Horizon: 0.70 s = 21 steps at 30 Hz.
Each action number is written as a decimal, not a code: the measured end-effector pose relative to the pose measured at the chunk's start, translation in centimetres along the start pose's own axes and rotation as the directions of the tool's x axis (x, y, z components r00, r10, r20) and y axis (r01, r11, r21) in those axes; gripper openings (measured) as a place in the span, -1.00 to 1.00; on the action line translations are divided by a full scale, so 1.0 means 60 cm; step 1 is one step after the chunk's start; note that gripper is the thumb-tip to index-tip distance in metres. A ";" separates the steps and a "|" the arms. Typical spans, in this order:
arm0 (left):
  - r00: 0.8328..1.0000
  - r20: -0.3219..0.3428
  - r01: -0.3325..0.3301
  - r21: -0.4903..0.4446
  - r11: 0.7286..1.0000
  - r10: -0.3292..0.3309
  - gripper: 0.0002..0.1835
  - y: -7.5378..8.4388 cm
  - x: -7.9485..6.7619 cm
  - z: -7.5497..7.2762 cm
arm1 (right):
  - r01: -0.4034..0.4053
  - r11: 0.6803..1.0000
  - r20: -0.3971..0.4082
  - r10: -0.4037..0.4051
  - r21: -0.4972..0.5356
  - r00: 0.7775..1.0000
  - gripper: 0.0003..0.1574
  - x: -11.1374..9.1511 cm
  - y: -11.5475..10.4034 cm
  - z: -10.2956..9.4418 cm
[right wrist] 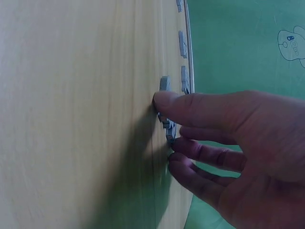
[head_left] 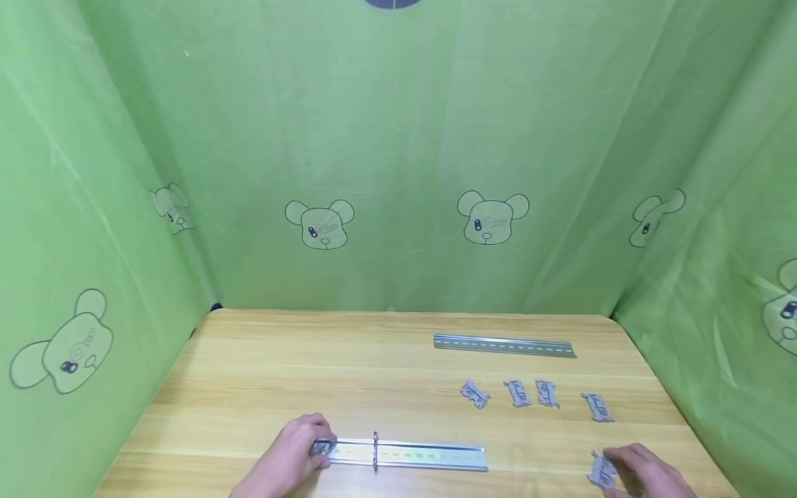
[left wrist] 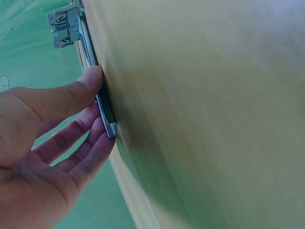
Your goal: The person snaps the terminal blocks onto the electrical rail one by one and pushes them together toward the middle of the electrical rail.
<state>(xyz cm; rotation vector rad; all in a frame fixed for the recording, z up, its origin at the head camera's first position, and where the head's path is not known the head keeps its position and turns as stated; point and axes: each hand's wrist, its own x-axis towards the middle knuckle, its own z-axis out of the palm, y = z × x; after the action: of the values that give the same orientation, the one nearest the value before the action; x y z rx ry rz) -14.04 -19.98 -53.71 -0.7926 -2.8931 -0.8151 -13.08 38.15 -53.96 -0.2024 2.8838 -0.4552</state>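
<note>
In the head view, my left hand grips the left end of a slotted metal DIN rail lying near the front of the table. The left wrist view shows the thumb on one edge of this rail and fingers on the other. One grey terminal block stands upright across the rail, right of the hand. My right hand pinches another grey terminal block lying flat at the front right. In the right wrist view the thumb partly hides that block.
Several more grey terminal blocks lie spread over the right half of the wooden table. A second DIN rail lies behind them. Green curtains enclose the table at the back and both sides.
</note>
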 end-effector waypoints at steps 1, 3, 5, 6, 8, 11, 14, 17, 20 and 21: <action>1.000 0.002 -0.002 0.000 1.000 0.002 -0.74 0.000 0.000 0.000 | 0.001 1.000 0.007 -0.001 0.010 1.000 -0.21 0.001 0.000 -0.001; 1.000 0.006 -0.004 -0.005 1.000 0.004 -0.75 0.000 0.001 -0.002 | -0.008 1.000 0.016 0.008 0.026 1.000 -0.24 0.002 -0.003 -0.003; 1.000 0.006 -0.008 -0.011 1.000 0.008 -0.77 -0.001 0.002 -0.003 | -0.020 0.999 0.023 0.020 0.035 1.000 -0.28 0.003 -0.005 -0.004; 1.000 0.004 -0.012 -0.013 1.000 0.012 -0.77 -0.001 0.002 -0.003 | -0.022 0.999 0.025 0.021 0.037 0.999 -0.29 0.003 -0.007 -0.004; 1.000 0.003 -0.020 -0.020 1.000 0.020 -0.78 -0.001 0.002 -0.003 | -0.023 0.999 0.025 0.022 0.038 0.999 -0.31 0.004 -0.008 -0.003; 1.000 -0.001 -0.021 -0.018 1.000 0.021 -0.78 0.000 0.002 -0.003 | -0.036 0.999 0.023 0.035 0.036 0.999 -0.30 0.005 -0.010 -0.001; 1.000 -0.004 -0.022 -0.005 1.000 0.022 -0.78 0.000 0.003 -0.002 | -0.054 0.998 0.017 0.053 0.029 0.998 -0.27 0.004 -0.010 0.001; 1.000 -0.007 -0.019 0.004 1.000 0.019 -0.77 -0.001 0.002 -0.001 | -0.065 0.998 0.009 0.064 0.028 0.998 -0.23 0.004 -0.010 0.002; 1.000 -0.007 -0.014 0.004 1.000 0.014 -0.77 0.000 0.002 -0.002 | -0.073 0.997 0.001 0.073 0.032 0.997 -0.21 0.002 -0.016 0.000; 1.000 -0.006 -0.016 0.001 1.000 0.016 -0.77 0.000 0.003 -0.003 | -0.073 0.997 -0.006 0.073 0.035 0.997 -0.22 0.001 -0.019 0.000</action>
<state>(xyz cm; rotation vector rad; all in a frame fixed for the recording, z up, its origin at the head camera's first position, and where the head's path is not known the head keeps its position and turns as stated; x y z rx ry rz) -14.19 -19.99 -53.55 -0.8098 -2.8779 -0.8128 -13.05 37.09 -53.60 -0.0893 2.8765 -0.4924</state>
